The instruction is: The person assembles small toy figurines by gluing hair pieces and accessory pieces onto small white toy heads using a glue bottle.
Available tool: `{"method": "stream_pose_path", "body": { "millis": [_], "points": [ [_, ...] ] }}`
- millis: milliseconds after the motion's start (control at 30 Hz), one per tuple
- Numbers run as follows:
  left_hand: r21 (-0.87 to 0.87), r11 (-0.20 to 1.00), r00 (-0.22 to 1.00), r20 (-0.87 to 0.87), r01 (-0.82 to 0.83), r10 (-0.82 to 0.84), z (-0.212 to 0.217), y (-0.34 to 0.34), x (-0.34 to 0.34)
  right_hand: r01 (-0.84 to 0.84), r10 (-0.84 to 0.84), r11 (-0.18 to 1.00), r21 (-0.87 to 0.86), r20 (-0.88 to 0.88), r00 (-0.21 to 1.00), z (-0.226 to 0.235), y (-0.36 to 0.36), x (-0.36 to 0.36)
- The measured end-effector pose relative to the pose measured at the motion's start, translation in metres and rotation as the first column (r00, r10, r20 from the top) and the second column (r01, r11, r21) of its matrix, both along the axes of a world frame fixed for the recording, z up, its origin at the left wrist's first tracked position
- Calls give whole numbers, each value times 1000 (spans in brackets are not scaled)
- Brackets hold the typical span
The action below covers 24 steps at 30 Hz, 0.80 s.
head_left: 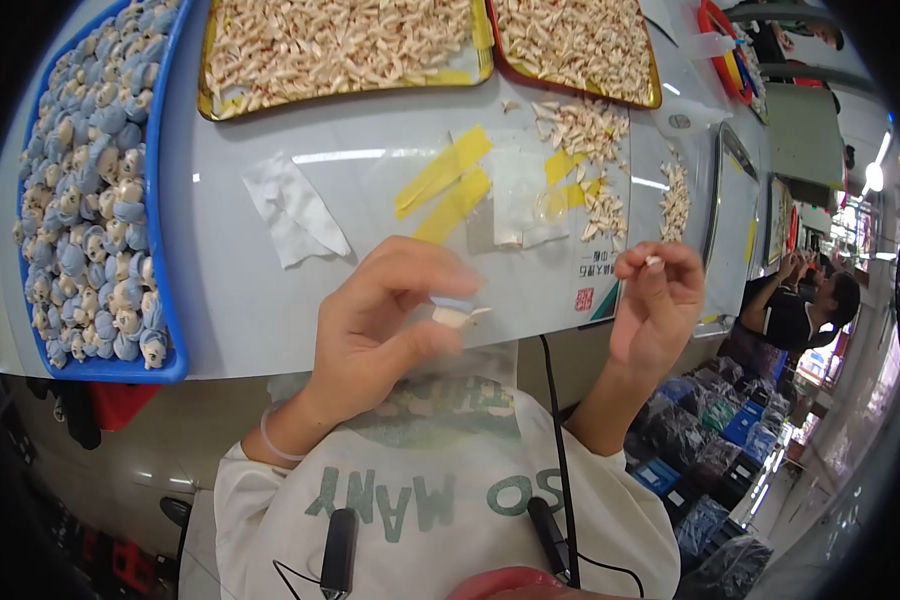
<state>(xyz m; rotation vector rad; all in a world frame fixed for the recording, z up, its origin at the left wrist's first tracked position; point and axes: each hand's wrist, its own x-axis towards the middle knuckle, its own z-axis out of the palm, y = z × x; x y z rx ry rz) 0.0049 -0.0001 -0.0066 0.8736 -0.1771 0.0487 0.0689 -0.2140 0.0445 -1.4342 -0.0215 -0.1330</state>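
Over the table's near edge, my left hand (pixel 365 320) is closed, holding a small doll's head (pixel 452 313) with a pale blue cap and a cream lower part between thumb and fingers. A thin cream bit sticks out on its right side. To the right, my right hand (pixel 660 305) pinches a tiny cream piece (pixel 653 261) between thumb and fingertip. The two hands are well apart. Loose small cream pieces (pixel 604 212) lie in a heap beyond my right hand. At far left a blue tray (pixel 177 345) is filled with similar blue-capped heads.
Two trays, one yellow-rimmed (pixel 350 99) and one red and yellow (pixel 610 94), hold many cream pieces at the back. Yellow tape strips (pixel 442 172), a crumpled white cloth (pixel 295 212) and a clear sheet (pixel 525 205) lie mid-table. Another person (pixel 815 305) sits at far right.
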Motion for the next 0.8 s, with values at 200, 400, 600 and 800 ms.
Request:
{"method": "stream_pose_path", "body": {
  "millis": [200, 400, 600, 800],
  "points": [
    [-264, 963, 955, -266, 60, -132, 18, -1, 0, -92, 104, 960, -266, 34, 994, 18, 2, 25],
    [58, 995, 997, 8, 78, -78, -4, 3, 3, -216, 339, 739, -638, 75, 938, 16, 23, 51],
    [-96, 995, 955, -294, 15, -43, 14, -6, 2, -268, 405, 551, -790, -27, 914, 13, 37, 57],
    [226, 973, 999, 21, 39, -45, -7, -1, 6, -210, 437, 495, -843, 32, 899, 12, 43, 56]
  ]
}}
